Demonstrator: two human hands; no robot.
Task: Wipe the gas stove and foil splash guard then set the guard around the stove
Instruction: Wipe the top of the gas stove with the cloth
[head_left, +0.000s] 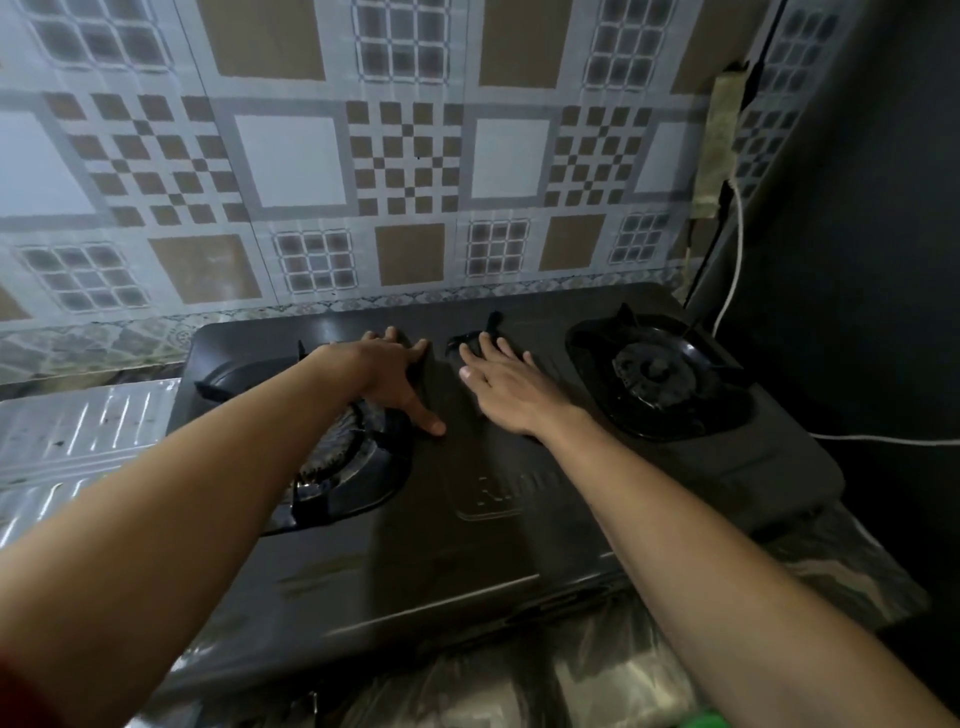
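Both left hand (395, 382) and right hand (506, 387) rest fingers flat atop stove (457, 551).

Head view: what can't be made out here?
All in the head view:
- Left burner: mostly hidden under the left hand and forearm.
- Dark piece on the stove: unclear whether it is a cloth; the right hand covers it, and it is dark on dark.
- Stove lettering: blurred, unreadable.
- Green thing: cut off by the bottom edge.
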